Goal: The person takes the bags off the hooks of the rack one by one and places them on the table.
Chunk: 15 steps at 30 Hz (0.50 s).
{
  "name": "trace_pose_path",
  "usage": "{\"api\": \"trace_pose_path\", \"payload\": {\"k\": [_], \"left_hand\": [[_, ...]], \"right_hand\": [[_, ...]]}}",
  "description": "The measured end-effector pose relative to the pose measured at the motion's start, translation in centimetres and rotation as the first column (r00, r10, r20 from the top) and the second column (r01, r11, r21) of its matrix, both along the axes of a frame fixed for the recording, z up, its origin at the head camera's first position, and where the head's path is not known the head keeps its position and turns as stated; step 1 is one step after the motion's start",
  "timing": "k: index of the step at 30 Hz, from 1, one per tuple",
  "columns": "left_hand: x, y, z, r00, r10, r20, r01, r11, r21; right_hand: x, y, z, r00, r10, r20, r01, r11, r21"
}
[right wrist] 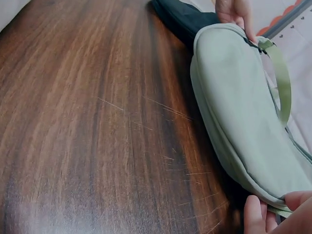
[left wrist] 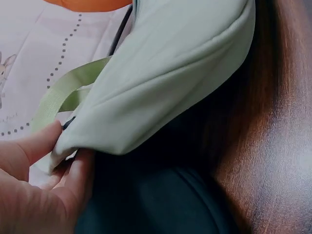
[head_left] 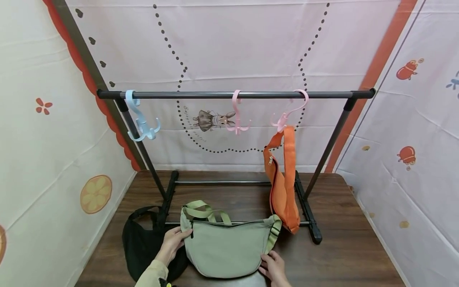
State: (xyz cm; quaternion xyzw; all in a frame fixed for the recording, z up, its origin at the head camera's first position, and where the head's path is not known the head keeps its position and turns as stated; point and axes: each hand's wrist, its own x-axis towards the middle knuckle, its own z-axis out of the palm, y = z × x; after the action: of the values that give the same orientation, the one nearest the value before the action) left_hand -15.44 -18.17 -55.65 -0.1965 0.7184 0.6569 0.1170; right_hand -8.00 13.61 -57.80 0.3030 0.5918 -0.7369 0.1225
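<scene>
A light green shoulder bag (head_left: 224, 249) is held upright between both hands, low in the head view, its strap (head_left: 201, 210) looped behind the top edge. My left hand (head_left: 173, 243) pinches its upper left corner beside the zipper pull, thumb in front; the left wrist view shows the thumb (left wrist: 46, 141) and fingers closed on that corner. My right hand (head_left: 273, 268) grips the lower right side near the strap's end; in the right wrist view its thumb (right wrist: 298, 200) presses the fabric. A black bag (head_left: 143, 243) lies on the table by my left hand, partly behind my forearm.
A black rack (head_left: 201, 95) stands on the wooden table (head_left: 344, 239). A blue hook (head_left: 141, 119) hangs at its left, a pink hook (head_left: 236, 113) at the middle. From another pink hook (head_left: 287, 115) at the right hangs an orange bag (head_left: 287, 183). Printed cloth surrounds the table.
</scene>
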Motion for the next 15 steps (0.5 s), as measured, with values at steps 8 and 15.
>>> {"api": "trace_pose_path", "payload": {"k": [8,15], "left_hand": [[0.52,-0.81,0.18,0.999,0.028,-0.021,-0.027,0.999,0.040],[0.51,-0.58,-0.47,0.999,0.036,-0.033,-0.035,0.999,0.031]], "right_hand": [[-0.41,0.26,-0.17,1.000,0.007,0.025,-0.007,1.000,0.009],[-0.89,0.65,-0.24,0.999,0.017,0.049,-0.018,1.000,0.017]]}}
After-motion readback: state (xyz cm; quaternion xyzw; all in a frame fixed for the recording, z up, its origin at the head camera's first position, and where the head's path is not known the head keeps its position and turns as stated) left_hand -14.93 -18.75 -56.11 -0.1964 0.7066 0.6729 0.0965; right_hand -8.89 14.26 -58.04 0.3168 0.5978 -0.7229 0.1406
